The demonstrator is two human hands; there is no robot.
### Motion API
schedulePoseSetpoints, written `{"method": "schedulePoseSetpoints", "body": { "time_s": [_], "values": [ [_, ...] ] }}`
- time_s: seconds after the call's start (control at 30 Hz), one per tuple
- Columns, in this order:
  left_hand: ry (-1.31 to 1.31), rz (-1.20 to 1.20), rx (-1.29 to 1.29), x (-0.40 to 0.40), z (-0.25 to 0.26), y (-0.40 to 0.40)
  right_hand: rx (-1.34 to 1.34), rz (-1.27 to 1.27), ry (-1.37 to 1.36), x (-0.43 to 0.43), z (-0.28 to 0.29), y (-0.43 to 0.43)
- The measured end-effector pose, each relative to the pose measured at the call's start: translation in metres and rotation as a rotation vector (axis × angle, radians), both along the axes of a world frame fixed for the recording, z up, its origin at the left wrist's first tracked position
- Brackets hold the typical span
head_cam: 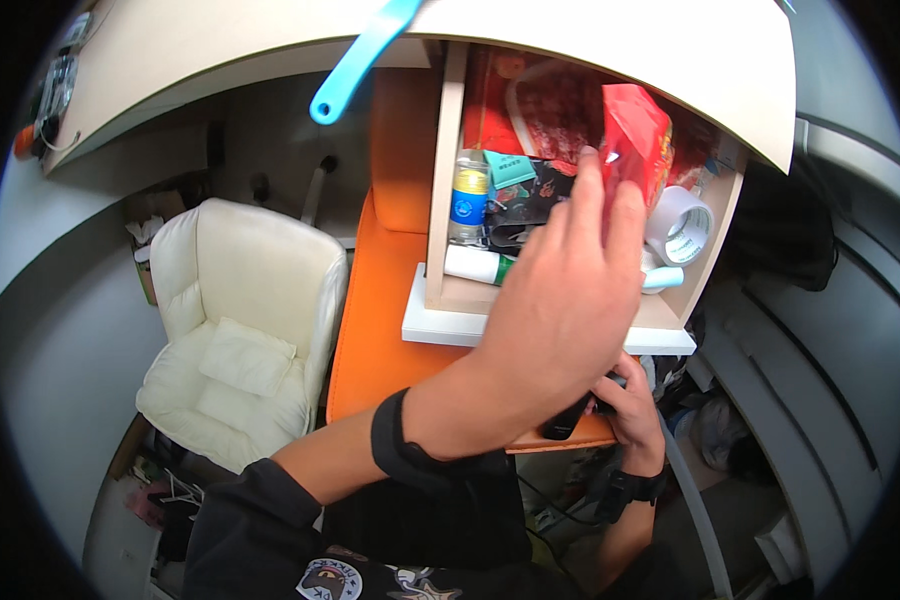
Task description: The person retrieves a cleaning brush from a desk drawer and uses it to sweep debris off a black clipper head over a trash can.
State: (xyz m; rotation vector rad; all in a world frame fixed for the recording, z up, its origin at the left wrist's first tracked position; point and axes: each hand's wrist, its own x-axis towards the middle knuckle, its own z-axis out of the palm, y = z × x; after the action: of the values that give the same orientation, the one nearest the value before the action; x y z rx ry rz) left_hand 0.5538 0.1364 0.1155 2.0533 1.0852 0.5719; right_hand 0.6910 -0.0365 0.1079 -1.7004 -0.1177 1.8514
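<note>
My left hand (570, 277) reaches into the open drawer (450, 328), its fingers on a red plastic packet (634, 135) that stands up at the drawer's right half; whether the fingers grip it I cannot tell. My right hand (630, 405) is below the drawer front, closed around a small black object (611, 390), partly hidden by my left wrist. A black device (566, 421) lies beside it over the orange seat. In the drawer are a bottle with a blue label (470, 199), a teal packet (510, 169), a white tube (472, 264) and a roll of tape (679, 225).
Above the drawer is a pale desktop (607, 37), with a light-blue plastic handle (360, 67) overhanging its edge. An orange upholstered seat (379, 322) lies below. A cream padded chair (244, 322) stands at the left. A grey tube (690, 495) runs down at the right.
</note>
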Motion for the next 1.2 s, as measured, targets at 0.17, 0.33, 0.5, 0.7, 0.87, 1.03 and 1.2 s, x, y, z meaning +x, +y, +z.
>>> {"method": "schedulePoseSetpoints", "body": {
  "time_s": [0.17, 0.33, 0.5, 0.7, 0.87, 1.03, 1.2],
  "values": [
    [-0.014, 0.026, 0.003, 0.010, 0.001, -0.007, 0.056, -0.065, -0.097, 0.001, -0.003, -0.009],
    [0.070, -0.048, 0.034, 0.006, 0.007, -0.007, -0.006, -0.108, -0.101, -0.004, 0.005, -0.004],
    [0.069, -0.057, 0.073, 0.004, 0.000, -0.006, 0.025, -0.076, -0.094, 0.000, -0.001, -0.006],
    [0.001, -0.035, 0.050, -0.010, -0.014, 0.004, 0.010, 0.011, -0.056, 0.001, 0.000, -0.001],
    [-0.106, -0.101, -0.272, -0.033, -0.030, 0.036, 0.038, 0.102, -0.044, 0.002, 0.007, 0.010],
    [-0.118, -0.044, -0.506, -0.034, -0.058, 0.058, 0.061, 0.094, -0.036, 0.006, 0.007, 0.009],
    [-0.027, 0.024, -0.482, -0.027, -0.071, 0.061, 0.038, 0.076, -0.017, 0.005, 0.006, 0.008]
  ]
}}
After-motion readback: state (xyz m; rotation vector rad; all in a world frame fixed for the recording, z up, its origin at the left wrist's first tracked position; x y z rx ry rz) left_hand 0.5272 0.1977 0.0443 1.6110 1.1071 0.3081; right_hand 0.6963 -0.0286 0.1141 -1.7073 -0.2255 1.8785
